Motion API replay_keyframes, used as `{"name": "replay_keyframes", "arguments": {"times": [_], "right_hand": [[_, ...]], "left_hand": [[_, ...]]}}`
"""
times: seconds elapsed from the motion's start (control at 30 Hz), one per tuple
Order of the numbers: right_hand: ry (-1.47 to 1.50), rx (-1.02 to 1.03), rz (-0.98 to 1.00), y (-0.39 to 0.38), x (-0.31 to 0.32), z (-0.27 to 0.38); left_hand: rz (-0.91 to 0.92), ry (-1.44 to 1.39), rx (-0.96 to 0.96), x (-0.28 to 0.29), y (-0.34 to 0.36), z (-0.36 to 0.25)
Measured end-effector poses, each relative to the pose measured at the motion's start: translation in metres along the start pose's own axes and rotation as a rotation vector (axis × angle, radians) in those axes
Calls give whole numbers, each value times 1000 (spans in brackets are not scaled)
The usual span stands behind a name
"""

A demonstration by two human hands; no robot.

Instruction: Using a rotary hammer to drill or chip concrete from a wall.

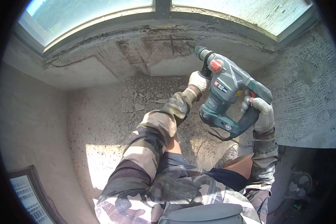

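I hold a grey-green rotary hammer [227,93] with a red knob, its nose pointing up toward the chipped wall below the window sill [156,48]. My left hand [198,81], in a white work glove, grips the black side handle near the front of the tool. My right hand [260,112], also gloved, wraps the rear handle by the trigger. Both sleeves are camouflage cloth. No drill bit or chisel shows at the tool's nose. The tool's black cable [216,134] hangs in a loop under its body.
Broken plaster rubble [145,97] covers the dusty floor below the sill. A bright sun patch [100,164] lies on the floor at left. My shoe [227,155] stands in the dust. A small fan [299,184] sits at lower right, a framed pane [30,194] at lower left.
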State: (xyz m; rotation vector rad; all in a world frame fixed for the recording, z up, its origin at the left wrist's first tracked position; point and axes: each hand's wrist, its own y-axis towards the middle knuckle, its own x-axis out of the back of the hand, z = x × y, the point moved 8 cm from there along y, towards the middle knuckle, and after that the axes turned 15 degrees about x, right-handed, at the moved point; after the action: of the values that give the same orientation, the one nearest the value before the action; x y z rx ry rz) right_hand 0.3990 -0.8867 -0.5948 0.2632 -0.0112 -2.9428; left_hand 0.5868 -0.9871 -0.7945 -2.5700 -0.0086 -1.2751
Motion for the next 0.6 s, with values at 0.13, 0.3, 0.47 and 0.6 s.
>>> {"name": "replay_keyframes", "arguments": {"times": [0.13,0.3,0.47,0.6], "right_hand": [[18,34,-17,-3,12,3],[23,2,-74,7,6,-5],[34,0,-17,21,-6,12],[47,-77,-3,43,15,12]], "left_hand": [[-8,305,-89,3,-7,-31],[65,284,-83,8,0,-19],[-89,681,-273,27,-17,-32],[74,501,-119,16,-1,-28]]}}
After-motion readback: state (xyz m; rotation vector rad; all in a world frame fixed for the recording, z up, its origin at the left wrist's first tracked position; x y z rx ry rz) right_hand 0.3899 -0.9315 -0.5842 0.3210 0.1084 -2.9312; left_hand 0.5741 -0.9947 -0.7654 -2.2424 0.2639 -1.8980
